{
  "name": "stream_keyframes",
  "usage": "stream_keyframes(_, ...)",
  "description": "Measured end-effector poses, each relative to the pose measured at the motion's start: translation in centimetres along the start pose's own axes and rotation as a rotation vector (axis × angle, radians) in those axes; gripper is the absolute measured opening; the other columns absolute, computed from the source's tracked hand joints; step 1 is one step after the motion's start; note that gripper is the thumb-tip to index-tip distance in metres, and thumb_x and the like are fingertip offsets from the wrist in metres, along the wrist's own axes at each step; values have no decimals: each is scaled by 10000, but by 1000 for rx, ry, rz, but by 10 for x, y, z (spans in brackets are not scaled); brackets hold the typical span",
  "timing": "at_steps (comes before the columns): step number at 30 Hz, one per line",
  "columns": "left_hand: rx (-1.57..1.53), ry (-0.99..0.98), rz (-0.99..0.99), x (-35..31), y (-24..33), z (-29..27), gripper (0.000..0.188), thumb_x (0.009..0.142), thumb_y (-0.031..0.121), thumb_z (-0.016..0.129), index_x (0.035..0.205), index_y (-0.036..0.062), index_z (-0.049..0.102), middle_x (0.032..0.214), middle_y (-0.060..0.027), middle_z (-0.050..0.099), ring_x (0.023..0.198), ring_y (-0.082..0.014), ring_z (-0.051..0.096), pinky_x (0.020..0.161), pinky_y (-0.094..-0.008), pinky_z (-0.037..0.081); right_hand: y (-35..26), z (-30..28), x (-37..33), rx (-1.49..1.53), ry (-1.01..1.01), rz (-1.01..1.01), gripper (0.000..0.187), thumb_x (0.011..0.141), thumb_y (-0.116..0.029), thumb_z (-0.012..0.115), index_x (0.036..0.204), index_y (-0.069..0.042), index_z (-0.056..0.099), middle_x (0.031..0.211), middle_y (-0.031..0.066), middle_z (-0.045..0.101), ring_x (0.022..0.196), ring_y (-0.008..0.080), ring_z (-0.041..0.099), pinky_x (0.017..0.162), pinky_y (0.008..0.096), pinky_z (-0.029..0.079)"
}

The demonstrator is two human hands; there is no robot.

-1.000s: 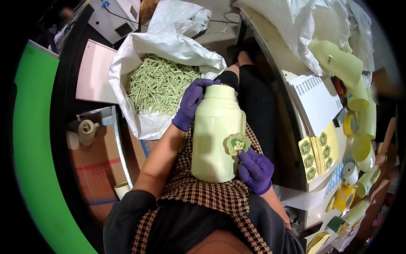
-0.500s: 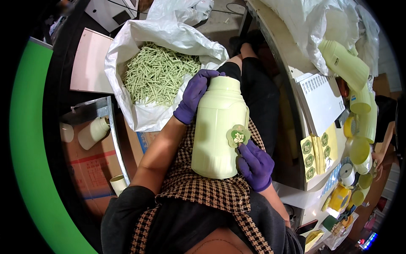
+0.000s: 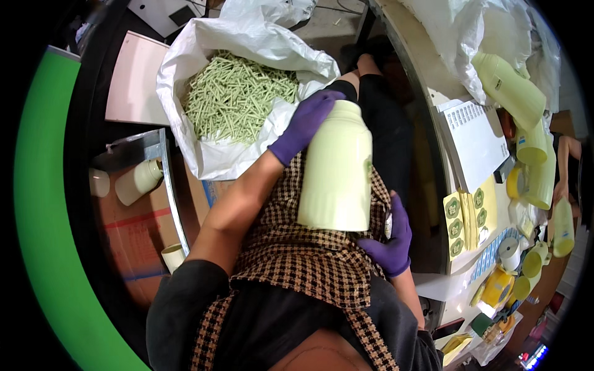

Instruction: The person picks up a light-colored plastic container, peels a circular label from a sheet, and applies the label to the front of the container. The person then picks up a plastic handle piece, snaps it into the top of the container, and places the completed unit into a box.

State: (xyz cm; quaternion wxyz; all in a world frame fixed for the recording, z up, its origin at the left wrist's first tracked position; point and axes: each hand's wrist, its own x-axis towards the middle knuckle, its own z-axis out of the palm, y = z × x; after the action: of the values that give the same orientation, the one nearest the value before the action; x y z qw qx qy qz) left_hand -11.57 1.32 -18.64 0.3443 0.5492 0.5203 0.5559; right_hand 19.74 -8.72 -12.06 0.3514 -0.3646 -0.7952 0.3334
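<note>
A pale yellow-green thermos flask body (image 3: 337, 173) lies over my lap, its neck pointing away from me. My left hand (image 3: 306, 127), in a purple glove, is wrapped round the flask at its neck and shoulder. A green flower-shaped sticker (image 3: 369, 166) shows only as a sliver on the flask's right side. Beside the base, off the flask, is my right hand (image 3: 396, 241), also gloved in purple, with thumb and fingers apart over the checked apron (image 3: 303, 272). A small whitish patch shows by its fingers; I cannot make out what it is.
A white sack (image 3: 185, 68) full of short green sticks (image 3: 238, 96) stands ahead. Left is a box (image 3: 139, 232) with flask parts. On the right-hand table lie a notebook (image 3: 473, 145), sticker sheets (image 3: 470, 216) and several yellow-green flask parts. Another person's arm (image 3: 564, 164) reaches in at far right.
The flask has turned, so its sticker has swung from the front to the right edge. My right hand has left the sticker and spread its fingers. A flask part at far right has moved.
</note>
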Motion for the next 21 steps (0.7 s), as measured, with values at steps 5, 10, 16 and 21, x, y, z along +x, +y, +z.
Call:
stream_keyframes(5, 59, 81, 114, 11, 23, 26, 383, 1039, 186, 553, 1364, -11, 596, 1322, -169, 657, 1204, -256, 632, 1089, -363, 440, 14, 39, 14, -290, 160, -124, 736, 722, -66, 835, 1404, -20, 562, 894, 144, 635, 723, 293, 625, 633, 367, 520)
stream_keyframes(10, 388, -553, 484, -61, 114, -44, 559, 971, 399, 623, 1446, 117, 539, 1455, -156, 585, 1421, -322, 473, 1260, -522, 63, 35, 37, 13, -157, 204, 40, 580, 731, 12, 789, 1295, -46, 669, 853, 151, 640, 721, 288, 629, 656, 358, 522)
stream_keyframes(16, 379, -663, 519, -128, 104, -39, 263, 933, 370, 717, 1095, 162, 712, 1503, -126, 543, 1521, -318, 298, 1252, -541, 34, 30, 38, 4, -119, 147, 129, 544, 775, -83, 820, 1294, -30, 670, 833, 110, 606, 726, 245, 586, 662, 339, 486)
stream_keyframes(21, 436, -601, 595, -117, 108, -16, 245, 906, 344, 714, 1066, 160, 690, 1416, -77, 601, 1452, -244, 416, 1255, -568, 109, 40, 37, 7, -94, 185, 89, 557, 755, -72, 825, 1290, -42, 676, 832, 116, 619, 701, 251, 579, 639, 336, 481)
